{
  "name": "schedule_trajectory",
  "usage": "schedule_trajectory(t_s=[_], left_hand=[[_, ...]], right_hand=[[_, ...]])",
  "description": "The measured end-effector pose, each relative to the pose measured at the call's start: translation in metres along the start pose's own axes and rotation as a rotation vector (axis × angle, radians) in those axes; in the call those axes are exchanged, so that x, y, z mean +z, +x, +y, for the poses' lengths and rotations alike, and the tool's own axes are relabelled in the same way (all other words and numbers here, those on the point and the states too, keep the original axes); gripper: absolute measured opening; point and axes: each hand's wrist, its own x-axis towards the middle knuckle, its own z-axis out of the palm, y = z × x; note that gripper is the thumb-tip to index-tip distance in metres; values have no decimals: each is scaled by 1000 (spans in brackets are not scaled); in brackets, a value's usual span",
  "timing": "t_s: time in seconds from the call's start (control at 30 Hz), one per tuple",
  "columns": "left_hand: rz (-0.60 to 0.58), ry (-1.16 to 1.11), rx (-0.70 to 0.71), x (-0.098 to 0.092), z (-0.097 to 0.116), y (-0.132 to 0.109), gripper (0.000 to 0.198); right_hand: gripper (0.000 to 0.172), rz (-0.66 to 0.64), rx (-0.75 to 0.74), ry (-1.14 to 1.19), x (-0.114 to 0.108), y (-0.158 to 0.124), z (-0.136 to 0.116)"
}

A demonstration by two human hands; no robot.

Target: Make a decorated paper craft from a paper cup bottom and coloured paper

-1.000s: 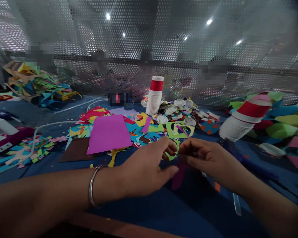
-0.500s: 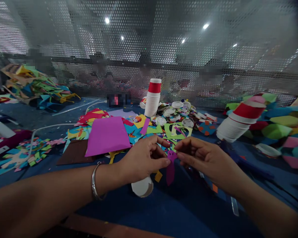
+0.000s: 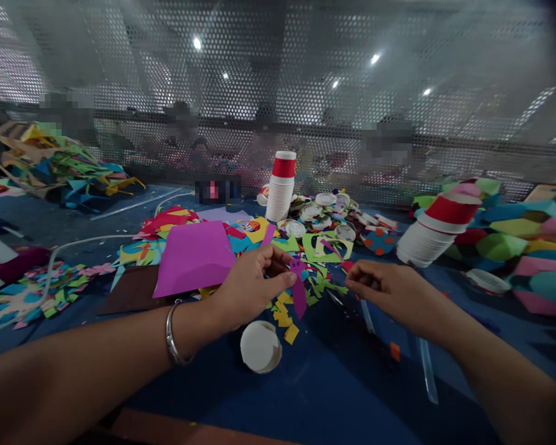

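A small purple paper cutout [image 3: 299, 298] with a drawn face at its top is pinched between the thumb and fingers of my left hand [image 3: 259, 281]. Its pointed lower part hangs free above the table. My right hand [image 3: 382, 287] is closed, apart from the cutout on its right. Something red [image 3: 347, 266] shows at its fingertips; whether it is held or lies behind them is unclear. A white cut-down paper cup [image 3: 261, 347] sits below my left hand. Yellow paper scraps [image 3: 285, 316] lie beside it.
A stack of paper cups [image 3: 282, 188] stands at the back, and another cup stack [image 3: 438, 228] leans at the right. Purple sheets [image 3: 194, 256] and a brown sheet [image 3: 132, 289] lie left. Clear sticks [image 3: 427, 371] lie at the right. Colourful paper shapes [image 3: 519, 247] fill the far right.
My hands have come apart. The left has carried the purple cutout slightly up and left; the right has let go of it, moved right and closed its fingers.
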Motion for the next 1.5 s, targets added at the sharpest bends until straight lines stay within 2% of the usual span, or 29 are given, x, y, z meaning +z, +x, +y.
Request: schedule_trajectory(t_s=[0.17, 0.37, 0.63, 0.73, 1.07, 1.3, 1.5], left_hand=[[94, -25, -12, -3, 2, 3, 20], [77, -78, -45, -4, 1, 4, 19], [39, -105, -71, -1, 0, 2, 15], [29, -124, -82, -1, -1, 2, 16], [21, -205, -132, 0, 2, 2, 17], [-20, -300, -186, 2, 5, 0, 18], [-149, -412, -254, 8, 9, -2, 20]], right_hand=[[28, 70, 86, -129, -12, 0, 19], [24, 43, 110, -188, -17, 4, 35], [33, -204, -36, -63, -5, -7, 2], [31, -240, -54, -64, 0, -13, -1], [15, -187, -9, -97, 4, -18, -5], [20, -96, -45, 93, 0, -11, -17], [22, -95, -97, 304, 15, -13, -34]])
